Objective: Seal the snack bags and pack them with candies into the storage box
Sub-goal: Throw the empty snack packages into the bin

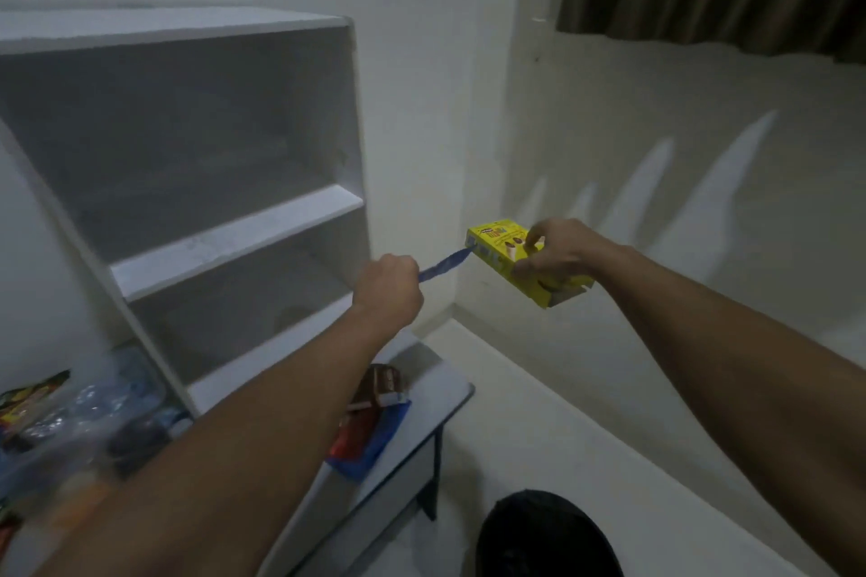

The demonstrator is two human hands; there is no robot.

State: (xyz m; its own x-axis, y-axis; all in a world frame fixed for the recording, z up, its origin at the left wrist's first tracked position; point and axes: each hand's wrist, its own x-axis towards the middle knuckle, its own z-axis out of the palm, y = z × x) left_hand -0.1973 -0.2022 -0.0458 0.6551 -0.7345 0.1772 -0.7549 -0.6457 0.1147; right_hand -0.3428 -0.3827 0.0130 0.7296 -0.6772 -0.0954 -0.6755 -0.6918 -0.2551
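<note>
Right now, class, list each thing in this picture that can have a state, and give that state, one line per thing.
yellow snack box: held in the air, tilted, near end open
blue strip: stretched between box and left hand
left hand: fist closed round the strip
right hand: gripping the box
white shelf unit: visible shelves bare
brown snack bag: lying on the table

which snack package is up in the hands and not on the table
The yellow cardboard snack box, gripped by the right hand; the brown snack packet lies on the white table below.
</note>
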